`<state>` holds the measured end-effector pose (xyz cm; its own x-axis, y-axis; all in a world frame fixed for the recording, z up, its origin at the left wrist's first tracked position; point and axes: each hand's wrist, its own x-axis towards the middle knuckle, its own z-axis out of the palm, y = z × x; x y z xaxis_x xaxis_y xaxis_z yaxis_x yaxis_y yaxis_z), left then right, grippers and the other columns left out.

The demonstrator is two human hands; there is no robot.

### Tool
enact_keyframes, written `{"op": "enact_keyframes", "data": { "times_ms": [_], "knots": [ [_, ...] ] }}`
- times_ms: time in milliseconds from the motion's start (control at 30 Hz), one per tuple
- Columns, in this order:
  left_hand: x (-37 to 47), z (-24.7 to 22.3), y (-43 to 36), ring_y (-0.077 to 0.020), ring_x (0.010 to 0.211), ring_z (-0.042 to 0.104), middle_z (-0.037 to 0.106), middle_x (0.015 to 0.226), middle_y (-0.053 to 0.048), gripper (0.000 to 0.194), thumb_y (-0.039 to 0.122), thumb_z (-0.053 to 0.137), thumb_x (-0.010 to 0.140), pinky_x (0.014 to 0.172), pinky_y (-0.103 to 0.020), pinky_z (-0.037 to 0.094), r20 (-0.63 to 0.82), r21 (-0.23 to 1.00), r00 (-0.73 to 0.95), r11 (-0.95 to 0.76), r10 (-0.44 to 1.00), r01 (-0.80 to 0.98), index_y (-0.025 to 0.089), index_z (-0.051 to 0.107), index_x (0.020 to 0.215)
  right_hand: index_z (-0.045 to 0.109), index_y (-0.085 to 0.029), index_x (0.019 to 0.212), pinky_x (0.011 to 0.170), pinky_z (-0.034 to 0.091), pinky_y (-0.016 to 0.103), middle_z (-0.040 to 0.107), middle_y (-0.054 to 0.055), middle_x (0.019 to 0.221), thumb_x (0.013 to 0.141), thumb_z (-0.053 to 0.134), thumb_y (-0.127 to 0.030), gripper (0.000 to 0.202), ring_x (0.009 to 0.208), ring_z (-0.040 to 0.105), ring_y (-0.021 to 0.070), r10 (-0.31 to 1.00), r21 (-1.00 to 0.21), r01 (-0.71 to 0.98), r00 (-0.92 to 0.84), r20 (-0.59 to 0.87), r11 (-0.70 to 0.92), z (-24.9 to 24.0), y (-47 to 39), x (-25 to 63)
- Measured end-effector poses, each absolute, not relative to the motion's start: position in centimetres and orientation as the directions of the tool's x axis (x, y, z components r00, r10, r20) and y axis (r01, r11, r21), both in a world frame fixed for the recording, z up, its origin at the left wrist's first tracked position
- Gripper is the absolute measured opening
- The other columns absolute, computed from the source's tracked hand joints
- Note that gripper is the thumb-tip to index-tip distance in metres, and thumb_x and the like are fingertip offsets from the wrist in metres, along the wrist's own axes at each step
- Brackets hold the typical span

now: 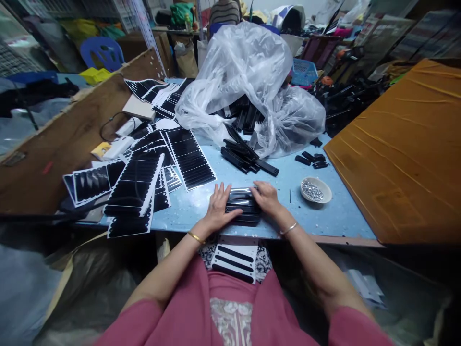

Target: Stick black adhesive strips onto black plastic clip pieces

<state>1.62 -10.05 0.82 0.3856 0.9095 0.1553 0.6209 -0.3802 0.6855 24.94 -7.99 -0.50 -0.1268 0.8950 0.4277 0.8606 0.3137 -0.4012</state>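
A row of glossy black plastic strips [243, 204] lies side by side at the table's front edge, between my hands. My left hand [218, 209] rests against their left ends, fingers stretched out and thumb reaching over a strip. At the right ends is my right hand [267, 197], fingers apart and fingertips touching the strips. Across my lap lies a white backing sheet [234, 262] with a few black strip stickers on it. Just beyond my hands, more long black plastic pieces [248, 156] are heaped loosely.
Sheets of black stickers [133, 182] overlap on the left. A clear plastic bag [248, 62] holding black parts stands at the back. To the right are a white bowl of small metal pieces [316, 190], small black parts [312, 159] and a brown board [403, 158]. A wooden board [72, 129] borders the left.
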Motion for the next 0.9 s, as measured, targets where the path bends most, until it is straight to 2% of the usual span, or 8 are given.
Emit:
{"op": "enact_keyframes", "data": {
  "times_ms": [67, 167, 300, 500, 600, 700, 833, 900],
  "knots": [
    [2.4, 0.6, -9.2, -0.0366, 0.149, 0.013, 0.025, 0.158, -0.022, 0.067, 0.041, 0.047, 0.096, 0.115, -0.056, 0.026, 0.157, 0.673, 0.288, -0.316, 0.945, 0.669, 0.014, 0.027, 0.153, 0.071, -0.014, 0.107, 0.087, 0.049, 0.039, 0.073, 0.016, 0.101, 0.09, 0.06, -0.042, 0.035, 0.096, 0.065, 0.0277, 0.937, -0.416, 0.876, -0.102, 0.333, 0.244, -0.9, -7.1, 23.0],
    [3.6, 0.2, -7.2, -0.0357, 0.146, 0.026, 0.038, 0.153, -0.019, 0.051, 0.023, 0.038, 0.097, 0.111, -0.055, 0.031, 0.102, 0.628, 0.313, -0.305, 0.944, 0.716, 0.016, 0.039, 0.148, 0.074, -0.014, 0.104, 0.085, 0.049, 0.039, 0.074, 0.015, 0.094, 0.078, 0.072, -0.051, 0.045, 0.092, 0.066, 0.0292, 0.966, -0.425, 0.888, -0.069, 0.247, 0.172, -1.5, -6.6, 21.7],
    [4.3, -0.2, -5.7, -0.0372, 0.141, 0.034, 0.048, 0.147, -0.014, 0.039, 0.022, 0.039, 0.097, 0.109, -0.054, 0.034, 0.051, 0.551, 0.42, -0.376, 0.906, 0.744, 0.019, 0.06, 0.13, 0.075, -0.016, 0.101, 0.084, 0.05, 0.037, 0.075, 0.012, 0.094, 0.081, 0.071, -0.045, 0.036, 0.09, 0.068, 0.0255, 0.959, -0.54, 0.802, -0.142, 0.245, 0.257, -2.2, -6.6, 22.2],
    [4.2, -0.9, -5.5, -0.0347, 0.142, 0.032, 0.046, 0.149, -0.009, 0.037, 0.027, 0.04, 0.098, 0.109, -0.053, 0.035, 0.044, 0.518, 0.433, -0.391, 0.9, 0.761, 0.024, 0.061, 0.129, 0.072, -0.019, 0.106, 0.091, 0.051, 0.037, 0.075, 0.009, 0.104, 0.089, 0.057, -0.029, 0.025, 0.098, 0.068, 0.0226, 0.94, -0.566, 0.763, -0.158, 0.303, 0.311, -3.1, -6.9, 23.2],
    [4.2, -0.7, -5.4, -0.0351, 0.142, 0.033, 0.045, 0.151, -0.009, 0.039, 0.028, 0.039, 0.099, 0.109, -0.052, 0.035, 0.038, 0.505, 0.434, -0.392, 0.9, 0.769, 0.024, 0.059, 0.132, 0.069, -0.019, 0.112, 0.093, 0.051, 0.039, 0.073, 0.01, 0.11, 0.092, 0.043, -0.021, 0.033, 0.103, 0.066, 0.0226, 0.933, -0.553, 0.773, -0.133, 0.335, 0.309, -3.4, -7.6, 24.1],
    [4.2, 0.2, -6.0, -0.038, 0.141, 0.034, 0.044, 0.151, -0.013, 0.041, 0.026, 0.037, 0.099, 0.107, -0.053, 0.036, 0.053, 0.461, 0.43, -0.404, 0.901, 0.79, 0.02, 0.057, 0.135, 0.065, -0.013, 0.118, 0.095, 0.049, 0.045, 0.07, 0.017, 0.114, 0.092, 0.034, -0.015, 0.041, 0.108, 0.063, 0.0267, 0.93, -0.532, 0.803, -0.074, 0.359, 0.269, -3.2, -8.8, 24.8],
    [4.4, 1.7, -8.2, -0.0406, 0.146, 0.019, 0.039, 0.152, -0.018, 0.046, 0.023, 0.04, 0.096, 0.111, -0.058, 0.028, 0.215, 0.334, 0.477, -0.523, 0.852, 0.784, 0.016, 0.05, 0.141, 0.062, -0.01, 0.124, 0.099, 0.043, 0.051, 0.063, 0.021, 0.126, 0.095, 0.036, -0.022, 0.041, 0.121, 0.054, 0.0332, 0.928, -0.412, 0.891, -0.029, 0.371, 0.192, -1.8, -10.7, 23.5],
    [4.6, 2.0, -9.3, -0.0412, 0.147, 0.014, 0.037, 0.153, -0.019, 0.051, 0.02, 0.044, 0.093, 0.112, -0.059, 0.025, 0.225, 0.288, 0.529, -0.574, 0.818, 0.766, 0.015, 0.047, 0.143, 0.06, -0.013, 0.128, 0.098, 0.043, 0.051, 0.059, 0.019, 0.133, 0.095, 0.039, -0.026, 0.041, 0.126, 0.05, 0.0358, 0.944, -0.319, 0.931, -0.067, 0.324, 0.175, -0.8, -11.2, 22.0]
  ]
}}
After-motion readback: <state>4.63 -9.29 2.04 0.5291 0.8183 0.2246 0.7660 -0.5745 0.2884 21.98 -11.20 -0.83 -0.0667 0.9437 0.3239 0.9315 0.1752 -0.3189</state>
